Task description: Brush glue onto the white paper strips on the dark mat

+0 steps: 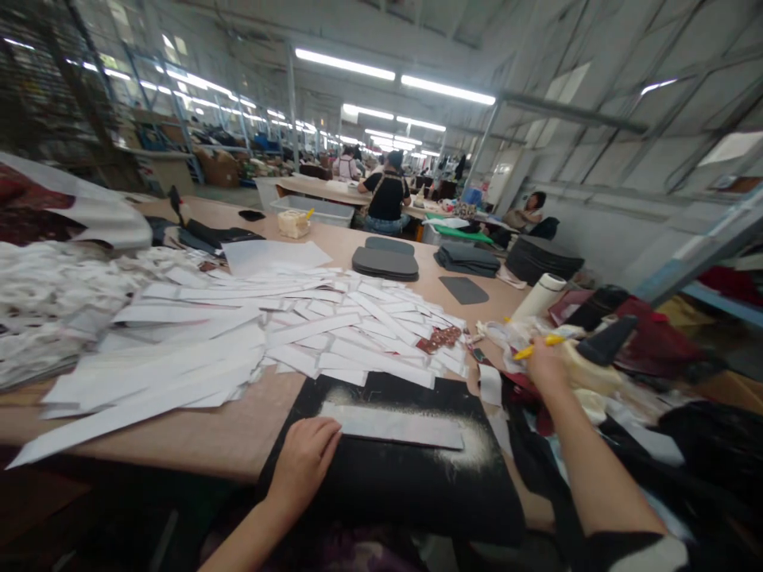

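Observation:
A pale strip (pixel 399 427) lies lengthwise on a black mat (pixel 381 496) in front of me, and dried whitish residue surrounds it. My left hand (pixel 307 453) is at the strip's left end, fingers together and closed on that edge. Off to the right, my right hand (pixel 547 367) is closed around a yellow-handled brush (pixel 540 347), whose bristle end I cannot see. It is beside a cream, glue-crusted container (pixel 596 369). Beyond the mat spreads a heap of loose white strips (pixel 351 326), with a brown speckled scrap (pixel 441 340) at its right edge.
White scraps (pixel 77 294) pile up at left. Farther back are dark stacked panels (pixel 385 262), more dark pieces (pixel 468 258) and a cream pot (pixel 294 224). A white bottle (pixel 540 295) stands among clutter at right. Co-workers (pixel 389 195) sit at tables beyond.

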{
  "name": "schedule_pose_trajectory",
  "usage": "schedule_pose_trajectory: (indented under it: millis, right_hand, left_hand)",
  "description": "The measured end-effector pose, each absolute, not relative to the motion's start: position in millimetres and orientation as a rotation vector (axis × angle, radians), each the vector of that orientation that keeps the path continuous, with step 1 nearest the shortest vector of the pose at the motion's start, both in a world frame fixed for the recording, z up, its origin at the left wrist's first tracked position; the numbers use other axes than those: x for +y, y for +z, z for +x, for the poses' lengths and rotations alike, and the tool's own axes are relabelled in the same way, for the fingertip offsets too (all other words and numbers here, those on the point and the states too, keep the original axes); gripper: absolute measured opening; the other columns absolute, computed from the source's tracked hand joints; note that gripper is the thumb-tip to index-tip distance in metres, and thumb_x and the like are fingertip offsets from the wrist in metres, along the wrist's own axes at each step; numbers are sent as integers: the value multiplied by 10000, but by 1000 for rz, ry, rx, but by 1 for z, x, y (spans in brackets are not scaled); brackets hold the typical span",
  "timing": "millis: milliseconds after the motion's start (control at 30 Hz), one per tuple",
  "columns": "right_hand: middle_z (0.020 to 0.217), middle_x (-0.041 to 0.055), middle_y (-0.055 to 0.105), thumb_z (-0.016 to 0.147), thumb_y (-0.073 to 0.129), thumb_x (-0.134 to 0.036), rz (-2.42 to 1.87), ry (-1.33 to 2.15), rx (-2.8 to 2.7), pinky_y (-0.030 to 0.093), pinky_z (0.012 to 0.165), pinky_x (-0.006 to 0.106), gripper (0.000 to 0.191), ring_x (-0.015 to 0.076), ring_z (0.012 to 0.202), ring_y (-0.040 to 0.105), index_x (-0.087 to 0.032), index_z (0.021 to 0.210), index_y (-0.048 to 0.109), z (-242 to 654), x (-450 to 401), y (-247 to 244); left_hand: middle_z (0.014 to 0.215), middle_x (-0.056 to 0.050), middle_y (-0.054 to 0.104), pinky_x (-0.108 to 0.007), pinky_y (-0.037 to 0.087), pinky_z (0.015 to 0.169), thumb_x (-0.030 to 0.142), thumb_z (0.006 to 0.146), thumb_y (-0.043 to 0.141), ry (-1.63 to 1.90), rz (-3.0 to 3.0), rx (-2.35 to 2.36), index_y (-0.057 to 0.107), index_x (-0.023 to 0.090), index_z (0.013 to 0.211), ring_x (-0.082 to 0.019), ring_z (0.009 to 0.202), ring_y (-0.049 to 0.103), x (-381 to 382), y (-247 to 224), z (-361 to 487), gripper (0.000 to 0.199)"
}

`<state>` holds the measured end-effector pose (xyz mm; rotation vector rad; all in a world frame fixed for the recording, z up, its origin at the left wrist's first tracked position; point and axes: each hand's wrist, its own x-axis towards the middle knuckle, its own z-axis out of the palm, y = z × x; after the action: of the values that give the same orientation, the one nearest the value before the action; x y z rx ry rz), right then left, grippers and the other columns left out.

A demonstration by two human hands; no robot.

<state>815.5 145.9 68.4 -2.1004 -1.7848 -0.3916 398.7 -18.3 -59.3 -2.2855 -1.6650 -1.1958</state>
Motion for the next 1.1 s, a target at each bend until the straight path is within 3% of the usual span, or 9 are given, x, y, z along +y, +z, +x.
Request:
schedule_pose_trajectory:
  millis: [133, 267, 333, 433, 500, 667, 933, 1033, 1100]
  right_hand:
    - [933, 214, 627, 831, 356, -138, -1922, -434, -1920, 461, 695, 373, 379, 280, 851, 610, -95, 1148, 560, 767, 125, 53]
    - [937, 44, 679, 834, 435, -270, -1258, 243, -2328, 490, 711, 271, 338, 181, 823, 633, -251, 1139, 580, 667, 84, 27]
    - [933, 25, 680, 827, 476, -355, -1066, 546, -2344, 487, 756, 264, 272, 169, 850, 630, -247, 1028, 626, 618, 67, 18]
    - [913, 28, 679, 826, 479, -371, -985, 736, -2283, 475, 762, 256, 237, 157, 840, 626, -220, 917, 637, 563, 60, 13]
    - [818, 28, 683, 827, 474, -336, -1046, 706, -2373, 462, 721, 259, 219, 158, 763, 627, -204, 885, 638, 542, 63, 14]
    - [698, 82, 652, 842, 441, -301, -1240, 121, -2628, 387, 781, 326, 258, 197, 730, 597, -147, 788, 642, 528, 71, 24]
    - [734, 40, 654, 848, 466, -328, -1236, 100, -2682, 348, 845, 303, 231, 164, 778, 571, -182, 815, 643, 571, 60, 25]
    - [749, 30, 666, 849, 460, -309, -1519, 210, -2635, 368, 807, 281, 231, 156, 766, 588, -189, 826, 656, 637, 64, 27]
    - [745, 65, 672, 847, 453, -301, -1848, 107, -2541, 381, 753, 286, 256, 180, 754, 604, -161, 813, 665, 682, 64, 30]
  left_hand:
    - [887, -26, 654, -386, 425, 876, 141, 849, 456, -1058, -2285, -1539, 602, 197, 920, -166, 849, 584, -27, -62, 395, 171]
    - [899, -22, 649, -374, 387, 936, 135, 842, 469, -967, -2287, -1472, 594, 180, 928, -157, 886, 572, -26, -64, 399, 159]
    - [899, -28, 647, -371, 387, 932, 147, 842, 472, -919, -2291, -1466, 591, 171, 941, -161, 890, 569, -26, -67, 401, 156]
    - [914, -43, 644, -376, 393, 911, 168, 845, 473, -902, -2268, -1464, 585, 160, 964, -174, 906, 563, -26, -73, 401, 163]
    - [914, -46, 641, -376, 397, 892, 174, 850, 469, -896, -2259, -1466, 582, 160, 969, -176, 904, 560, -25, -75, 400, 164]
    - [875, -38, 632, -366, 405, 833, 180, 856, 464, -845, -2278, -1503, 582, 165, 920, -171, 824, 551, -24, -75, 401, 135]
    - [847, -30, 631, -357, 388, 789, 169, 861, 459, -799, -2280, -1504, 583, 169, 895, -178, 798, 544, -26, -69, 403, 129]
    - [884, -35, 640, -358, 376, 803, 160, 857, 467, -845, -2257, -1451, 583, 165, 935, -180, 819, 548, -25, -69, 401, 140]
    - [891, -37, 643, -358, 372, 811, 158, 854, 473, -867, -2254, -1417, 584, 164, 944, -181, 822, 551, -24, -69, 400, 143]
